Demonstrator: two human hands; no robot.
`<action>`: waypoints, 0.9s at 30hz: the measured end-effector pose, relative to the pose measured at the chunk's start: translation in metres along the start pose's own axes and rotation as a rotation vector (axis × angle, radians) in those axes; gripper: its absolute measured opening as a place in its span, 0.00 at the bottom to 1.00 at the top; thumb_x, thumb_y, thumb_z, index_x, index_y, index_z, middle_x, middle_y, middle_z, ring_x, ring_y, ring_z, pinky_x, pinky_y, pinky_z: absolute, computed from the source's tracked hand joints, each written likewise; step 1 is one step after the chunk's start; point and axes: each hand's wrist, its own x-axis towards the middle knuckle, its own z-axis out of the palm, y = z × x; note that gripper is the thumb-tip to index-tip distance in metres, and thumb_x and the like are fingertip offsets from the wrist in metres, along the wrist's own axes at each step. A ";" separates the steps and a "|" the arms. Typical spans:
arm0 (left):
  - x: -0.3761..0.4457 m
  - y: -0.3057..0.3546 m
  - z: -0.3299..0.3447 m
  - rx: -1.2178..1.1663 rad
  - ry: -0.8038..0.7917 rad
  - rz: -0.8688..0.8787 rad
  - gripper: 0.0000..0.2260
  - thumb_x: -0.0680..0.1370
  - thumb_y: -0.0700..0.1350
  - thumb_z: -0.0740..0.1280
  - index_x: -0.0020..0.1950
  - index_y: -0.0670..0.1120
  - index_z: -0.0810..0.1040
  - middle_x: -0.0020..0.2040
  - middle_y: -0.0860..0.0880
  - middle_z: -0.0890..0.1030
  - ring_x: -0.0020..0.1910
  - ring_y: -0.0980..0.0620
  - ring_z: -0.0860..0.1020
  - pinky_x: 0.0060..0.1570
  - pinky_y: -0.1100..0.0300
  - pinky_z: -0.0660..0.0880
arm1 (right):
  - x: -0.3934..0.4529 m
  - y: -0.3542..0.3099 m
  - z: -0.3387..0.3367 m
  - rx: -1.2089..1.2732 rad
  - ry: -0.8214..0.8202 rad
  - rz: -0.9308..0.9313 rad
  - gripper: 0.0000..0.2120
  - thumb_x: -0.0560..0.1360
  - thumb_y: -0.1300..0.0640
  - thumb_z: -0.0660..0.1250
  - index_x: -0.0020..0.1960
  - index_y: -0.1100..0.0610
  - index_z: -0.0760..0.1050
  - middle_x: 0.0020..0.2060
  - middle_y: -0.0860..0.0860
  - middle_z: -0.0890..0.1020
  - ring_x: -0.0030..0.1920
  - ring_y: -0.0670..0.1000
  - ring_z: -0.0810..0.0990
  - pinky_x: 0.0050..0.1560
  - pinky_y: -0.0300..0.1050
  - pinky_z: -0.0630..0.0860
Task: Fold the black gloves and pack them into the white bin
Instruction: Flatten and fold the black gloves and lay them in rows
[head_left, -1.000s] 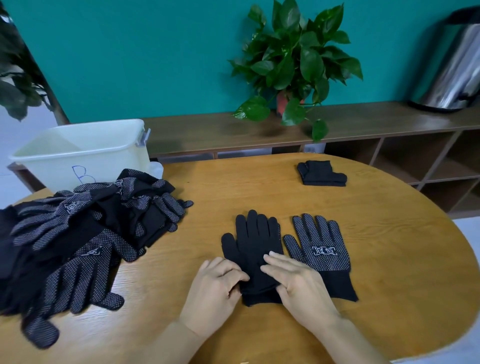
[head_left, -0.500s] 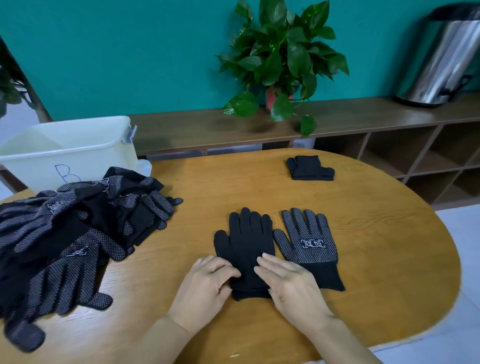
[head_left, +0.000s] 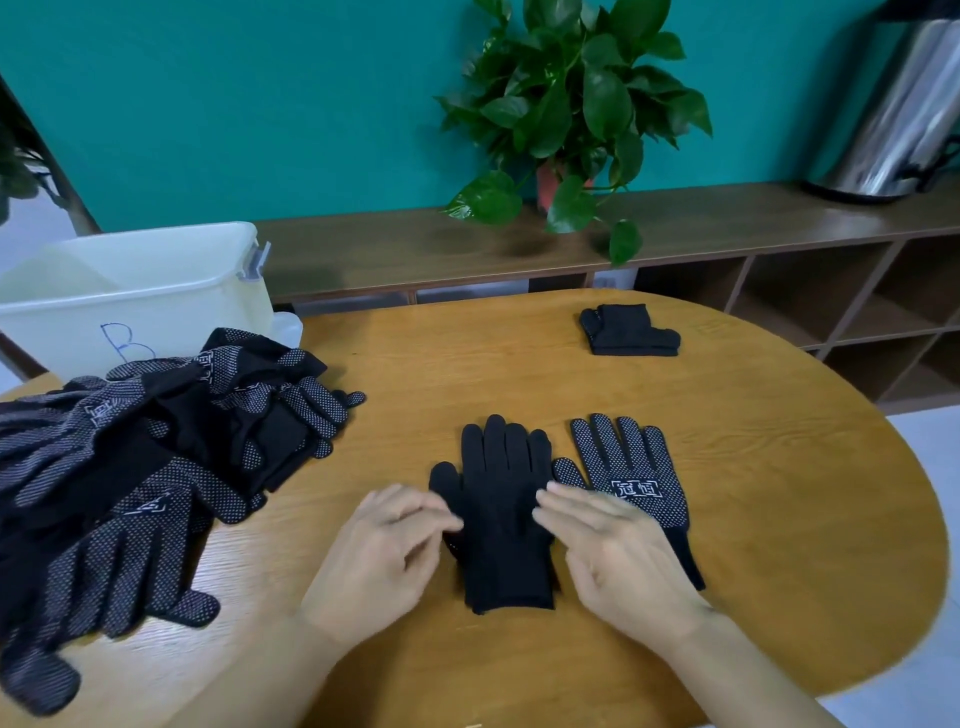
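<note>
Two black gloves lie flat side by side on the round wooden table (head_left: 779, 519): a plain-side-up glove (head_left: 501, 512) and, to its right, a white-dotted glove (head_left: 631, 483). My left hand (head_left: 384, 556) is at the plain glove's left edge, fingers loosely curled, holding nothing I can see. My right hand (head_left: 608, 545) lies with straight fingers between the two gloves, over the dotted glove's thumb and cuff. A folded pair (head_left: 628, 331) sits at the far side. A heap of unfolded gloves (head_left: 150, 457) fills the left. The white bin (head_left: 130, 296) stands behind the heap.
A low wooden shelf (head_left: 675, 228) runs along the teal wall, carrying a potted plant (head_left: 566, 114) and a steel canister (head_left: 904, 109). The table's curved edge falls away on the right.
Both hands have come off the middle of the plain glove and moved apart to its two sides. The gloves lie as before.
</note>
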 end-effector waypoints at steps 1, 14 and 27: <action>0.011 -0.002 0.001 0.008 0.009 -0.021 0.12 0.79 0.45 0.62 0.56 0.50 0.82 0.52 0.58 0.79 0.52 0.60 0.75 0.56 0.64 0.68 | 0.010 0.003 0.002 -0.018 0.003 0.023 0.22 0.72 0.60 0.54 0.55 0.57 0.83 0.55 0.51 0.84 0.59 0.50 0.81 0.59 0.48 0.77; 0.057 -0.012 0.045 0.340 -0.520 -0.217 0.39 0.72 0.67 0.25 0.78 0.49 0.37 0.78 0.53 0.36 0.76 0.57 0.33 0.76 0.58 0.35 | 0.068 0.021 0.042 -0.195 -0.630 0.158 0.41 0.70 0.33 0.23 0.77 0.56 0.31 0.76 0.50 0.32 0.75 0.47 0.29 0.75 0.45 0.31; -0.008 0.015 0.020 0.314 -0.481 -0.049 0.32 0.83 0.64 0.39 0.80 0.44 0.46 0.80 0.48 0.47 0.79 0.54 0.43 0.74 0.57 0.42 | 0.009 -0.016 0.024 -0.028 -0.540 0.114 0.41 0.73 0.32 0.22 0.78 0.54 0.37 0.78 0.49 0.37 0.76 0.46 0.32 0.74 0.43 0.33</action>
